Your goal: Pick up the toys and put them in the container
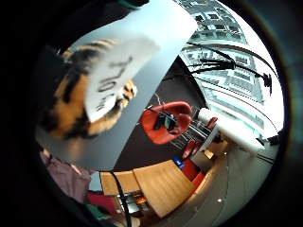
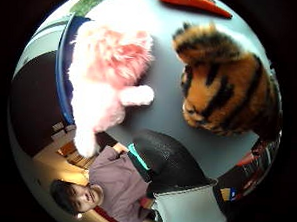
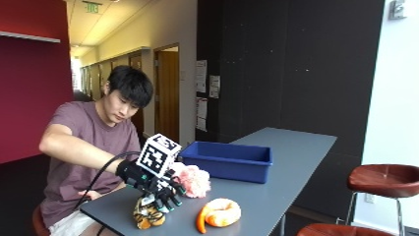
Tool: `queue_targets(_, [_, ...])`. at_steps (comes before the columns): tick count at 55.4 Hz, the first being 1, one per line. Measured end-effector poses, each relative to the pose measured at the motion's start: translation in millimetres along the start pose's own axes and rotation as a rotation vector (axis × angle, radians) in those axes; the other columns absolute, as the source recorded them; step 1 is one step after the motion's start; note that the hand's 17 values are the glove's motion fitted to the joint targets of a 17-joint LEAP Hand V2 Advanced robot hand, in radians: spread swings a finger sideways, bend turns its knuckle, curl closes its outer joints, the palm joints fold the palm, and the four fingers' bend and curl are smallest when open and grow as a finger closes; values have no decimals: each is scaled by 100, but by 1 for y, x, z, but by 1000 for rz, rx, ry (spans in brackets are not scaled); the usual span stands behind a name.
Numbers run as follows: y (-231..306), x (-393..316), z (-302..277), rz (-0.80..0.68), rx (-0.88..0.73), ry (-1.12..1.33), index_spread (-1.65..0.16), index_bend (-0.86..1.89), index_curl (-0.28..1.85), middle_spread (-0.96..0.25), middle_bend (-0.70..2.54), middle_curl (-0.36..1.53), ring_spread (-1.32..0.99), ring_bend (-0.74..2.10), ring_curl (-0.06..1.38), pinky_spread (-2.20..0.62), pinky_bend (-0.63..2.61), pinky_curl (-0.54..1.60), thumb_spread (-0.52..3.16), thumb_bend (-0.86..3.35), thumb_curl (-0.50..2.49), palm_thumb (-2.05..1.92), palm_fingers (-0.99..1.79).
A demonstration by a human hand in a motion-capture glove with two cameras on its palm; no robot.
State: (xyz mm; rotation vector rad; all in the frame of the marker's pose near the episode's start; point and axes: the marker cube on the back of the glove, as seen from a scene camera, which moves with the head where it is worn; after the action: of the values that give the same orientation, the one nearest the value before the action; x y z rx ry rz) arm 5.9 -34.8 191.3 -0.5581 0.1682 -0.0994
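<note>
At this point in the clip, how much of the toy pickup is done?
None looks done: no toy shows in the blue container, though its floor is hidden. In hand: the gloved right hand is on the tiger toy on the grey table; whether its fingers have closed cannot be told. Left: the tiger, the pink plush and the orange toy, all on the table.

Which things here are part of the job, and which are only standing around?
Part of the job:
- striped tiger toy, under the gloved right hand
- pink fluffy toy
- orange curled toy
- blue container

Only standing around:
- grey table
- brown stool
</note>
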Motion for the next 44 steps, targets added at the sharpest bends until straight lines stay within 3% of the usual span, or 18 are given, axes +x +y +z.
queue_targets(7, [-12, 5, 27, -9, 99, 71, -17, 6, 13, 7, 17, 24, 0, 38, 24, 1, 70, 34, 107, -2, 19, -1, -19])
queue_targets(12, [-16, 6, 29, -28, 159, 50, -16, 14, 14, 4, 27, 28, -4, 58, 28, 1, 63, 32, 108, -1, 22, 4, 16])
queue_targets(13, [-17, 6, 30, -32, 171, 43, -15, 9, 14, 8, 21, 26, -1, 48, 24, 2, 68, 32, 107, -2, 22, 2, -8])
queue_targets(14, [-17, 5, 30, -37, 187, 34, -16, 14, 16, -1, 35, 32, -8, 70, 34, 0, 60, 31, 107, -1, 23, 3, 28])
queue_targets(16, [-19, 4, 32, -43, 222, 15, -17, 14, 13, -6, 46, 34, -15, 81, 33, -2, 52, 27, 110, 1, 24, 7, 50])
queue_targets(23, [-23, 2, 33, -13, 321, -19, -19, 13, 13, -18, 54, 39, -27, 116, 45, -20, 62, 31, 119, 6, 30, 20, 85])
queue_targets(24, [-24, 2, 33, 2, 341, -11, -19, 14, 14, -19, 53, 39, -28, 113, 44, -19, 54, 29, 118, 3, 29, 16, 68])
queue_targets(25, [-26, 2, 32, 20, 363, -3, -19, 16, 15, -20, 56, 42, -29, 123, 51, -23, 66, 36, 120, 8, 32, 24, 88])
queue_targets(28, [-29, 1, 29, 57, 403, 15, -20, 13, 11, -21, 58, 43, -31, 129, 51, -28, 76, 37, 115, 12, 38, 35, 103])
queue_targets(29, [-29, 0, 29, 60, 400, 16, -20, 13, 11, -23, 56, 42, -32, 129, 51, -28, 72, 36, 117, 10, 37, 32, 93])
queue_targets(30, [-29, -1, 28, 62, 392, 18, -21, 16, 12, -22, 62, 46, -31, 133, 54, -30, 81, 41, 113, 12, 40, 38, 111])
queue_targets(32, [-30, -3, 26, 72, 363, 25, -22, 18, 11, -22, 66, 47, -32, 135, 55, -33, 86, 43, 109, 11, 42, 39, 116])
queue_targets(44, [-8, -16, 5, 97, 165, 43, -28, 44, 18, -21, 87, 61, -32, 139, 59, -41, 101, 54, 91, 7, 54, 45, 122])
